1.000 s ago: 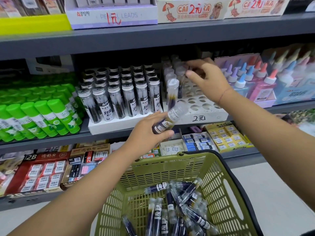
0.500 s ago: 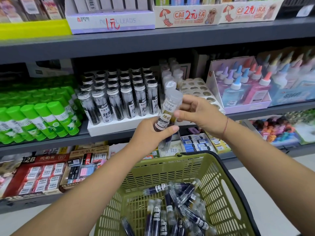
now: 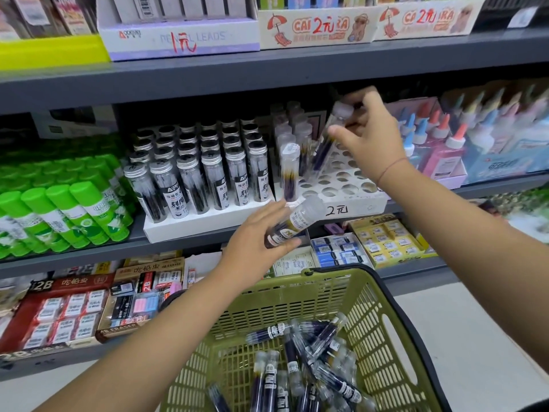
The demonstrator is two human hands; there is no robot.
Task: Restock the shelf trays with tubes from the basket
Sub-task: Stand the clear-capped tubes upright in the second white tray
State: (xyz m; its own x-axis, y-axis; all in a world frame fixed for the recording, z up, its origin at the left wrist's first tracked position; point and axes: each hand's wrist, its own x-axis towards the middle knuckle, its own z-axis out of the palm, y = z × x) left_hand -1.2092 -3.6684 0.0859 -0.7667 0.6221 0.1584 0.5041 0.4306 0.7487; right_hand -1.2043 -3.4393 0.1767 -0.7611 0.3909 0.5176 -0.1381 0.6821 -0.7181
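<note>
My right hand (image 3: 367,135) grips a clear tube (image 3: 328,141) of dark refills, tilted, over the white holed shelf tray (image 3: 353,203), whose left rows hold upright tubes (image 3: 289,171). Below the tray's front edge, my left hand (image 3: 255,245) holds a second tube (image 3: 297,223) lying slanted, cap toward the upper right. The green basket (image 3: 297,298) sits low in the middle with several more tubes (image 3: 300,367) loose inside.
A full white tray of black-capped tubes (image 3: 196,173) stands left of the holed tray. Green glue sticks (image 3: 59,203) fill the far left, glue bottles (image 3: 445,150) the right. Eraser boxes (image 3: 383,239) line the shelf below; a grey shelf (image 3: 267,69) hangs close above.
My right hand took a tube from my left hand's bundle and carried it up and right over the holed tray. My left hand sank slightly, keeping one tube.
</note>
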